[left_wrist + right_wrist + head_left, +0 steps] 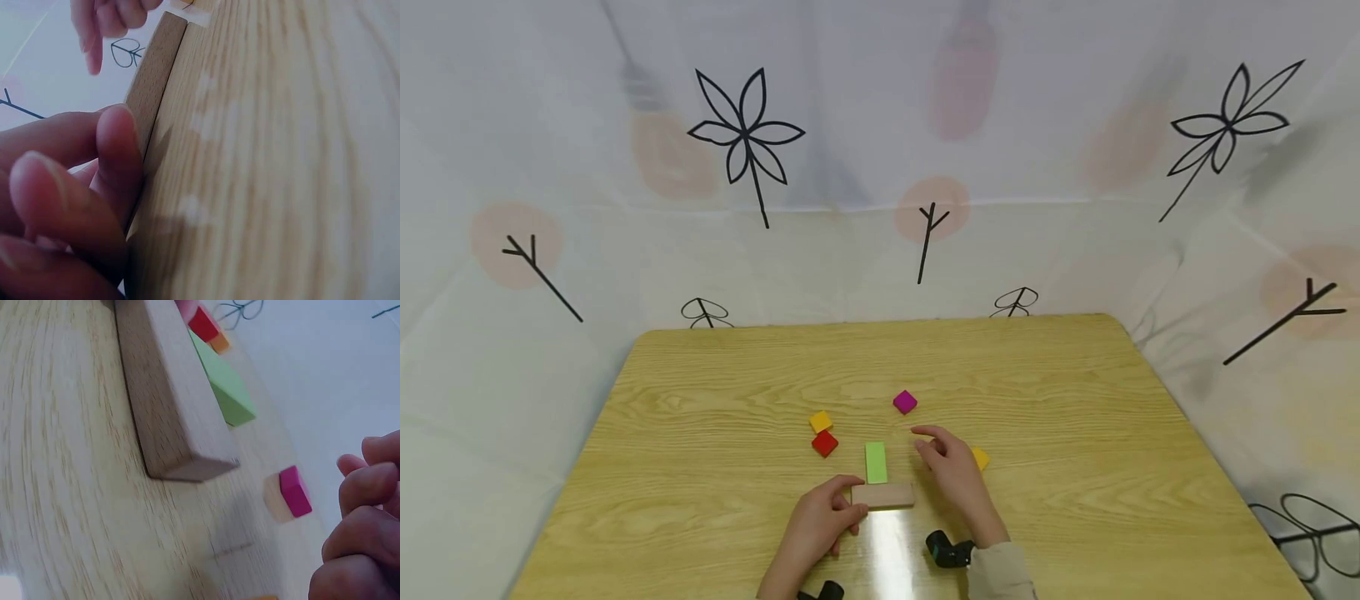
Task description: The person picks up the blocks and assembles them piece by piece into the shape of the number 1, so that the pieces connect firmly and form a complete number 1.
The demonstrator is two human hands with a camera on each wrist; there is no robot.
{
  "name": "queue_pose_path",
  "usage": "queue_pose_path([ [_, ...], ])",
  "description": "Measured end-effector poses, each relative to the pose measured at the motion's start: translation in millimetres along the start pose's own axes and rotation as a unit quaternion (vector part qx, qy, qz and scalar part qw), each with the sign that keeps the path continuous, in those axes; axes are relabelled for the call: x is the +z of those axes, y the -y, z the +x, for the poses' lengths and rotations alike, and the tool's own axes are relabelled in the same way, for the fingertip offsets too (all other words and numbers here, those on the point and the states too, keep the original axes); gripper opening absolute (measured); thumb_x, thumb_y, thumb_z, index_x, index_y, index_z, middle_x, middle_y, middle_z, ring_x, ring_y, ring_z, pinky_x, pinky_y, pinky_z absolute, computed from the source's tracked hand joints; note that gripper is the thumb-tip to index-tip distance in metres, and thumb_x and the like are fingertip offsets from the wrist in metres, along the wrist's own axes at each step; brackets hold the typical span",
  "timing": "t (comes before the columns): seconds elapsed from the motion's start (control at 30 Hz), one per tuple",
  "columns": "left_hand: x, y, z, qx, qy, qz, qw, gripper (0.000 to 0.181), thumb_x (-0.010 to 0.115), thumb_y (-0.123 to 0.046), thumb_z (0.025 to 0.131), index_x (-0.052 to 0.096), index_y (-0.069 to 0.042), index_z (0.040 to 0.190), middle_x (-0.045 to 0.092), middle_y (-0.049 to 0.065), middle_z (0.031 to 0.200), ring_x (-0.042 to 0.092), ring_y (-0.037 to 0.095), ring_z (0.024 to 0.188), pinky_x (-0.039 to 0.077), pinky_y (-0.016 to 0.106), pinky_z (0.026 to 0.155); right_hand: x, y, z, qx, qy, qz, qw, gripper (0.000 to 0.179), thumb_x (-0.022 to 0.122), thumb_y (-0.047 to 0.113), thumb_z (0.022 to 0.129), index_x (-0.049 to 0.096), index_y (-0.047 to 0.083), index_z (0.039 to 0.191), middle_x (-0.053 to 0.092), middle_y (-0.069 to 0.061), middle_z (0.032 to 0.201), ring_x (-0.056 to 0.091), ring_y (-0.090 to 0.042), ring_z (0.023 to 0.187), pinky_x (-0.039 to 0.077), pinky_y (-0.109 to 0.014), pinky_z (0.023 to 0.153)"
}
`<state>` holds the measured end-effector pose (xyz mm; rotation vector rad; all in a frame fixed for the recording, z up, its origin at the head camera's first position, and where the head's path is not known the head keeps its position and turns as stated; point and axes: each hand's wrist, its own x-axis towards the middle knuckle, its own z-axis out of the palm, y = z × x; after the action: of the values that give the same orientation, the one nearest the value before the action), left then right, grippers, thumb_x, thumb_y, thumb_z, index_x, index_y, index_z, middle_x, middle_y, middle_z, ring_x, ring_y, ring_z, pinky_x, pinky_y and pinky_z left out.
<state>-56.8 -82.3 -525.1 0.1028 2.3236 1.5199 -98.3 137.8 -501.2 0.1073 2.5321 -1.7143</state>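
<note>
A plain wooden block lies lengthwise on the table, and my left hand pinches its left end, index finger behind and thumb in front. Seen from the left wrist, the thumb presses against the face of the wooden block. Behind the block's middle, end-on to it, lies a light green block. My right hand holds nothing; its fingers are loosely bent to the right of the green block. Partly covered by that hand is a yellow block. A magenta block sits farther back.
A red block and an orange-yellow block lie corner to corner, left of the green one. The wooden table ends at a white printed cloth behind. Black wrist devices are worn at both wrists.
</note>
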Motion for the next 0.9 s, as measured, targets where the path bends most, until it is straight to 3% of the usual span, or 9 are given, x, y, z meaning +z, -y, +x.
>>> queue_pose_path([
  [0.17,-0.2,0.5,0.3,0.0,0.001,0.0,1.0,0.036,0.066,-0.029,0.08,0.057,-0.019,0.113,0.059,-0.001,0.06,0.041,0.008,0.03,0.04,0.028,0.031,-11.8,-5.5,-2.5,0.019,-0.016,0.001,0.9997,0.026,0.056,0.03,0.088,0.063,0.016,0.109,0.04,-0.001,0.058,0.031,-0.011,0.043,0.026,-0.023,0.038],
  [0.37,-0.9,0.1,0.1,0.005,-0.001,-0.001,1.0,0.037,0.067,-0.03,0.079,0.057,-0.018,0.113,0.059,-0.001,0.059,0.041,0.008,0.03,0.04,0.028,0.03,-23.8,-16.7,-6.7,0.058,-0.041,-0.003,0.9975,0.024,0.055,0.032,0.088,0.063,0.021,0.107,0.042,-0.001,0.06,0.038,-0.013,0.051,0.032,-0.023,0.047],
  [0.67,-1.9,0.0,-0.2,0.007,-0.004,-0.001,1.0,0.038,0.067,-0.031,0.079,0.057,-0.017,0.113,0.059,-0.001,0.059,0.041,0.008,0.03,0.039,0.027,0.03,-38.0,-23.1,-12.8,0.081,-0.046,0.0,0.9956,0.026,0.051,0.03,0.091,0.06,0.019,0.113,0.052,-0.006,0.079,0.045,-0.016,0.066,0.036,-0.024,0.055],
  [0.9,-1.5,-0.7,-0.4,0.004,0.002,-0.006,1.0,0.038,0.067,-0.03,0.079,0.057,-0.017,0.113,0.059,0.0,0.059,0.041,0.008,0.031,0.038,0.026,0.03,-45.9,-27.9,-17.1,0.1,-0.042,0.001,0.9941,0.03,0.048,0.03,0.092,0.054,0.019,0.12,0.048,-0.006,0.07,0.04,-0.014,0.053,0.034,-0.023,0.046],
])
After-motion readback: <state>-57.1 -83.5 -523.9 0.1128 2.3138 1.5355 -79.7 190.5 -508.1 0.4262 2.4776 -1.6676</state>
